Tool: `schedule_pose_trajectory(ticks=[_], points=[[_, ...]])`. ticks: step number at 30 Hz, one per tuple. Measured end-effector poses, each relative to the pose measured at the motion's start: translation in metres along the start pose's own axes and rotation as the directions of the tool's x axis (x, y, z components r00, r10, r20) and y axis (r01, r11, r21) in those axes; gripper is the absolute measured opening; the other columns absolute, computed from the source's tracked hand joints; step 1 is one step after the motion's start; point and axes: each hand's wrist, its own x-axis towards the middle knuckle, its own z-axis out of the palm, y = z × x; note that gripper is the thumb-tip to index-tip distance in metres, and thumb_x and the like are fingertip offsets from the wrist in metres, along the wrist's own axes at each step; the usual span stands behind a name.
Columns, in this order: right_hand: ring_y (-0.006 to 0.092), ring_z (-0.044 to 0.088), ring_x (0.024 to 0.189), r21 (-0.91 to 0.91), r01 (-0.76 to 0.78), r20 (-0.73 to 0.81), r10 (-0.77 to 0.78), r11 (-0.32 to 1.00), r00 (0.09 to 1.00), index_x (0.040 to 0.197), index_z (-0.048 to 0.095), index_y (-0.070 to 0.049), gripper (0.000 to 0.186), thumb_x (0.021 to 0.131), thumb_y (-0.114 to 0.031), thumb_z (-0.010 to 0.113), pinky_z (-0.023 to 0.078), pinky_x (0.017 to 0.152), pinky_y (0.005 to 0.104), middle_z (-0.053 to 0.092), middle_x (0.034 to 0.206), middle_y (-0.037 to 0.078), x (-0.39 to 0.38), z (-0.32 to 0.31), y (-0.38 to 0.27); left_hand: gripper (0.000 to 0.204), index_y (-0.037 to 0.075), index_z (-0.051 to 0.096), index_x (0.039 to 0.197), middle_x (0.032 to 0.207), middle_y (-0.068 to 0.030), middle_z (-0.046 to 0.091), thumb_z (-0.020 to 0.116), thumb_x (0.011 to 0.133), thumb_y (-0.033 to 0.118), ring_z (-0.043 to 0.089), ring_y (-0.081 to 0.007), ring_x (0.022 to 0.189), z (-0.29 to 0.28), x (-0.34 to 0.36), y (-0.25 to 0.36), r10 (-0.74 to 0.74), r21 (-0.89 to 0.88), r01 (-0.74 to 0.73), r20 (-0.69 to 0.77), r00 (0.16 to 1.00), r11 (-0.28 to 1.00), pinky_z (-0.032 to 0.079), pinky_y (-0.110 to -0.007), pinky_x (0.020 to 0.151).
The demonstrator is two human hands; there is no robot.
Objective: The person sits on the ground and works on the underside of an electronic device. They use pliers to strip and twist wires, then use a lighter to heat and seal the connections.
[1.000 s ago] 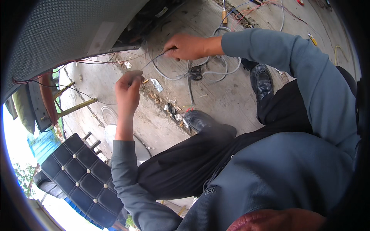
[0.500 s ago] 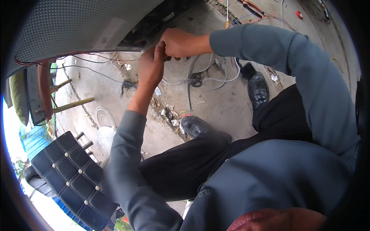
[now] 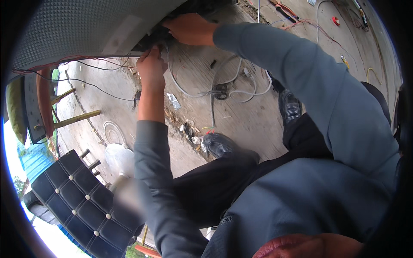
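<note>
My left hand (image 3: 152, 65) is at the lower edge of a large grey textured panel (image 3: 81, 30), its thumb and fingers pinched together. What they hold is too dark to make out. Farther right, my right hand (image 3: 191, 30) reaches into the dark opening (image 3: 150, 41) beside the panel, and shadow hides its fingertips. A thin grey cable (image 3: 173, 77) runs from close beside the left hand down to the floor. There it meets a pair of black-handled scissors (image 3: 220, 91) and more loops of grey cable. Red and black wires (image 3: 92, 59) trail along the panel's bottom edge.
Pliers (image 3: 287, 13), a red tape roll (image 3: 335, 20) and a small yellow tool (image 3: 345, 61) lie at the upper right among thin wires. A black tufted seat (image 3: 81, 198) stands at lower left. My shoes (image 3: 217, 144) are on the littered concrete floor.
My hands were together below the opening and have moved apart. The right went up and left into the opening; the left shifted left along the panel's edge. The grey cable now hangs near the left.
</note>
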Motion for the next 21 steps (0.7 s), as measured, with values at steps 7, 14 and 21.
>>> schedule_pose_trajectory(ticks=[7,14,21], points=[[0.0378,0.068,0.089,0.082,-0.151,0.053,0.146,0.985,0.988,0.100,0.073,-0.010,0.020,0.091,-0.021,0.059,0.054,0.078,0.0500,0.071,0.091,0.017,-0.008,0.016,0.005,0.010,0.005,0.062,0.101,0.081,-0.0020,0.059,0.054,0.096,0.006,0.048,-0.0106,0.066,0.013,0.029,-0.009,-0.106,-0.213,0.123,0.088,0.990,0.969,0.036,-0.024,0.050],[0.0385,0.068,0.086,0.352,-0.302,0.003,0.321,0.886,0.947,0.098,0.073,-0.009,0.021,0.087,-0.023,0.062,0.054,0.077,0.0481,0.071,0.090,0.019,-0.024,0.035,-0.002,0.005,0.009,0.062,0.095,0.075,0.0009,0.057,0.058,0.095,0.012,0.042,-0.0080,0.055,0.016,0.059,-0.022,-0.214,-0.134,0.221,0.063,0.975,0.966,0.029,-0.023,0.044],[0.0391,0.067,0.085,0.339,-0.283,0.001,0.301,0.897,0.954,0.095,0.073,-0.008,0.022,0.084,-0.024,0.062,0.054,0.076,0.0481,0.070,0.088,0.019,-0.031,0.034,0.009,0.007,0.011,0.063,0.089,0.068,0.0048,0.050,0.059,0.094,0.015,0.034,-0.0052,0.049,0.013,0.066,-0.025,-0.353,-0.138,0.390,0.233,0.906,0.911,0.023,-0.021,0.041]])
